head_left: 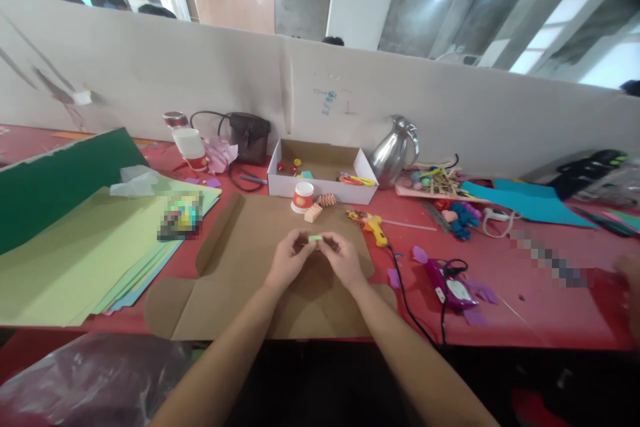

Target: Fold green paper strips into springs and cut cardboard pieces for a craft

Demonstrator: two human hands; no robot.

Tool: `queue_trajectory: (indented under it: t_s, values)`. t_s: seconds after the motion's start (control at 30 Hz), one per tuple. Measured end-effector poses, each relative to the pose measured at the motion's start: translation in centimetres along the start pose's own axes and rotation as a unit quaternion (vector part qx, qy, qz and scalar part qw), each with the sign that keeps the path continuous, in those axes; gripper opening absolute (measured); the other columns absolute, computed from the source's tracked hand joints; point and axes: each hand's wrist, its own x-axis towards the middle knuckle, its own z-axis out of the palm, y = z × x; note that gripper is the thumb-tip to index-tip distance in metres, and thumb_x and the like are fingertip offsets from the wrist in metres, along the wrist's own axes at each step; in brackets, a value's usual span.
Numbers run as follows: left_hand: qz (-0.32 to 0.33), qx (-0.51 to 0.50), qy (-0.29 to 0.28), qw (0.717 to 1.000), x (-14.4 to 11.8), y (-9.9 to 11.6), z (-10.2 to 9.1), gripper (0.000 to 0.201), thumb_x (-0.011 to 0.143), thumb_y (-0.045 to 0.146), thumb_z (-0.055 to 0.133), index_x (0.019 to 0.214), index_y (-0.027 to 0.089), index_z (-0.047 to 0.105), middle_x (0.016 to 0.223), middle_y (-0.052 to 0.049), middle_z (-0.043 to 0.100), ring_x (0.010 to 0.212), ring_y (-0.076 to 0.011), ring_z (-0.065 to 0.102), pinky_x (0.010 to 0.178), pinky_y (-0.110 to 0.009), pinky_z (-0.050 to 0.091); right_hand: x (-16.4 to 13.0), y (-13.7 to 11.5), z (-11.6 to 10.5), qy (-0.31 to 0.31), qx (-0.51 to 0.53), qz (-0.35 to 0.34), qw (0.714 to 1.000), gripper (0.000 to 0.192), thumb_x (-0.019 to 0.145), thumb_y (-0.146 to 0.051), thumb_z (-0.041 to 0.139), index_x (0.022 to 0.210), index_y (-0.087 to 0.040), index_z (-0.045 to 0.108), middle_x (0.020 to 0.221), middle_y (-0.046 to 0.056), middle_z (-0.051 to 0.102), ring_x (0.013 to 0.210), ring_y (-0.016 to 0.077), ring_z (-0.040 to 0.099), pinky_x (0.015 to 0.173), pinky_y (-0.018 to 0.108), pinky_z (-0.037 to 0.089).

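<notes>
Closest to the camera, the two bare forearms come up from the bottom edge and meet over a flat brown cardboard (pixel 260 280). The left hand (pixel 289 259) and the right hand (pixel 341 259) are both curled, with fingertips pinched on the two ends of a small green piece (pixel 315 238), which is held just above the cardboard between them. The piece is light green, short and flat (it looks like folded paper, but it is too small to be sure).

No writing can be read near the hands. On the white cup (pixel 303 197) just behind there is a red label, but its print is too blurred. Some blue writing on the white wall (pixel 327 101) is also not readable.

Beside the cup lie an orange folded strip (pixel 327 200) and a pale block (pixel 313 213). To the right, near the cardboard edge, lies a yellow glue gun (pixel 371 223) with a black cable, and further right a purple tool (pixel 447 283) among purple scraps on the red table (pixel 540 300). To the left is a stack of green paper (pixel 85 253). Behind the cup stands an open box (pixel 320 177) with small coloured things inside, then a dark bag (pixel 249 137) and a metal jug (pixel 394 152) against the wall. Nothing covers the hands.
</notes>
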Motion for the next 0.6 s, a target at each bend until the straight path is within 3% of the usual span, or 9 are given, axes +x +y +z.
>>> queue_trajectory:
  t_s: [0.13, 0.37, 0.6]
  values:
    - [-0.014, 0.020, 0.003, 1.000, 0.1, -0.6, 0.1, 0.021, 0.078, 0.034, 0.064, 0.091, 0.018, 0.067, 0.089, -0.005, 0.071, 0.082, -0.0194, 0.064, 0.078, -0.031, 0.048, -0.1, 0.0, 0.0, 0.013, -0.006, -0.011, 1.000, 0.025, 0.084, -0.038, 0.062, 0.101, -0.021, 0.064, 0.096, 0.004, 0.069, 0.089, 0.0186, 0.064, 0.081, 0.030, 0.050]
    - [-0.026, 0.022, -0.016, 0.999, 0.1, -0.2, -0.3, 0.013, 0.072, 0.031, 0.068, 0.075, 0.018, 0.067, 0.069, 0.000, 0.065, 0.067, -0.0159, 0.058, 0.066, -0.027, 0.044, 0.0, -0.2, -0.4, -0.008, -0.005, 0.001, 1.000, 0.021, 0.081, -0.040, 0.064, 0.081, -0.019, 0.065, 0.072, 0.000, 0.065, 0.066, 0.0155, 0.060, 0.064, 0.027, 0.050]
    - [-0.039, 0.021, -0.012, 0.999, -0.2, 0.0, 0.2, 0.021, 0.074, 0.037, 0.066, 0.083, 0.018, 0.067, 0.078, -0.002, 0.069, 0.073, -0.0175, 0.061, 0.071, -0.029, 0.047, 0.0, -0.2, 0.0, 0.010, -0.034, 0.011, 0.999, 0.028, 0.087, -0.046, 0.055, 0.091, -0.021, 0.067, 0.085, 0.003, 0.070, 0.078, 0.0186, 0.065, 0.070, 0.029, 0.053]
